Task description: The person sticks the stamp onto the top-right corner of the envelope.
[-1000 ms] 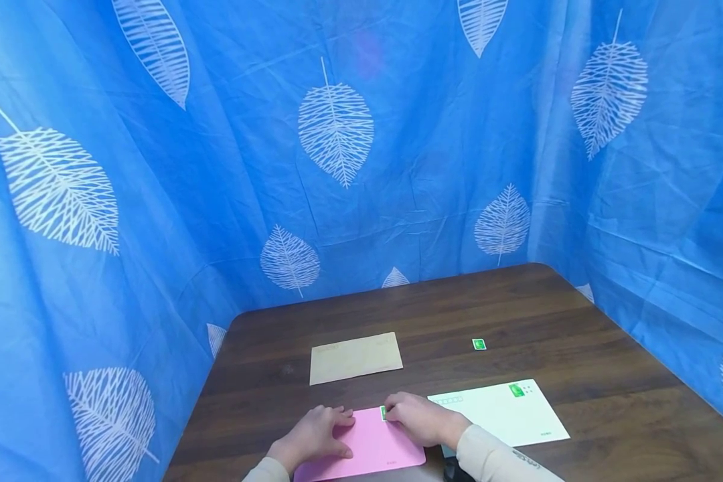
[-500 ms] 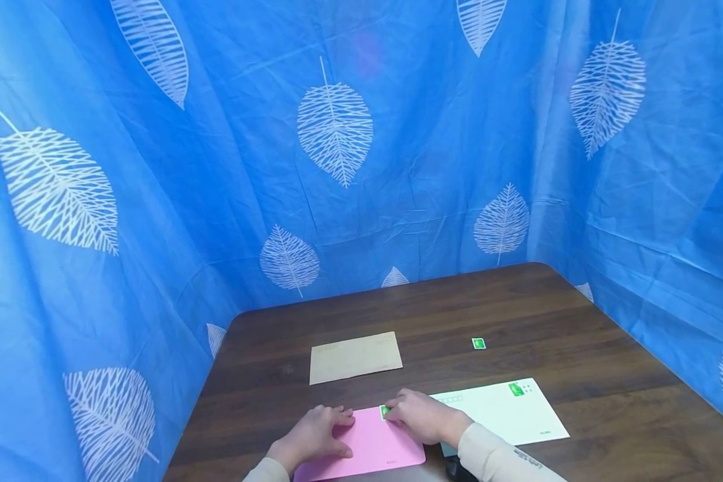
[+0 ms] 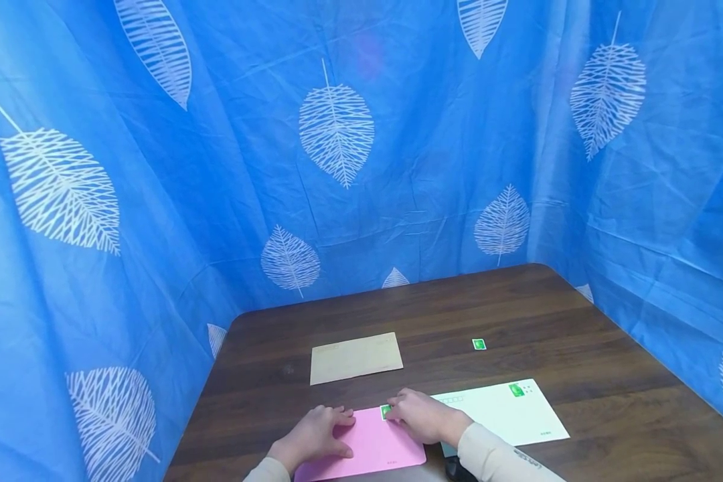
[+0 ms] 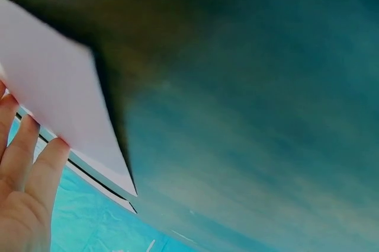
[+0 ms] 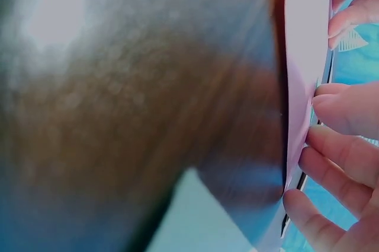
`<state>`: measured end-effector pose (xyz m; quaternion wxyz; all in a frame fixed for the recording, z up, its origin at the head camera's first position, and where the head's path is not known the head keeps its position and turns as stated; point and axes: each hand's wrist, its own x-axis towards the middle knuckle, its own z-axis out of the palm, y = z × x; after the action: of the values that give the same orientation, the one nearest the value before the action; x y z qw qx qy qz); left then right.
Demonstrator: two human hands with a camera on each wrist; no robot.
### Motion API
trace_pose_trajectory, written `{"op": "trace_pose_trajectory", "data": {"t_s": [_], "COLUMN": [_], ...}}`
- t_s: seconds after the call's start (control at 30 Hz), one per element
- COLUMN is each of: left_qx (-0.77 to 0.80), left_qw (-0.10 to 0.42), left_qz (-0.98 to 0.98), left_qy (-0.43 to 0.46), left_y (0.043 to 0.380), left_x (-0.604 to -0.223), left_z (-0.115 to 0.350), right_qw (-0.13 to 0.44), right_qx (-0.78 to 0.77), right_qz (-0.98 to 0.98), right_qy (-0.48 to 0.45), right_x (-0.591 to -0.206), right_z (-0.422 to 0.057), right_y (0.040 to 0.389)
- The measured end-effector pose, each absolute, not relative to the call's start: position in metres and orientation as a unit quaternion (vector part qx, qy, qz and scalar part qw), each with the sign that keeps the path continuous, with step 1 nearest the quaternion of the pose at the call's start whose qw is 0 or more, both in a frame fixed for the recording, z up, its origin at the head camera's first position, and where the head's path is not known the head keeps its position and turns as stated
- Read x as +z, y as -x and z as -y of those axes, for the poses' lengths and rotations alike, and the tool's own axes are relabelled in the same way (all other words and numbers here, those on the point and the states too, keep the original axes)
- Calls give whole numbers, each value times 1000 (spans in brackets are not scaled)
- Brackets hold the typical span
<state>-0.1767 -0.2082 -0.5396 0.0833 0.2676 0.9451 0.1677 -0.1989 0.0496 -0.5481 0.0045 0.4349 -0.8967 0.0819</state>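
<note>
A pink envelope (image 3: 391,442) lies at the table's near edge. My left hand (image 3: 316,432) rests on its left part, thumb and fingers spread; in the left wrist view, fingertips of the left hand (image 4: 29,169) touch the envelope (image 4: 65,80). At the envelope's top right corner, my right hand (image 3: 418,416) pinches a green postage stamp (image 3: 385,411) with white edges, its fingers covering part of it. Seen from the right wrist, thumb and index finger of the right hand (image 5: 346,151) come together at the pink paper, with the other fingertips set along it.
Right of the pink envelope lies a white envelope (image 3: 500,418) with a green stamp (image 3: 516,389) in its top right corner, partly under the right forearm. A tan envelope (image 3: 355,359) lies behind. Another green stamp (image 3: 478,344) sits farther back on the wooden table (image 3: 458,301).
My right hand has shifted slightly up and away from me, and more of the stamp shows beside its fingers. The left hand and pink envelope have stayed put.
</note>
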Motion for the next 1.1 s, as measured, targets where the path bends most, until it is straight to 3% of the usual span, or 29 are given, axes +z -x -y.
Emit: {"op": "trace_pose_trajectory", "data": {"t_s": [0.57,1.1], "left_qx": [160,159], "left_qw": [102,96], "left_qz": [-949,-950], "left_qy": [-250,-252], "left_y": [178,178], "left_x": [-539,-540], "left_z": [208,208], "right_qw": [-8,-12], "right_qx": [178,107], "right_qz": [888,894], "right_qy": [-423,-435], "right_x": [-540,-547], "right_z": [-53,-48], "right_y": [203,196]}}
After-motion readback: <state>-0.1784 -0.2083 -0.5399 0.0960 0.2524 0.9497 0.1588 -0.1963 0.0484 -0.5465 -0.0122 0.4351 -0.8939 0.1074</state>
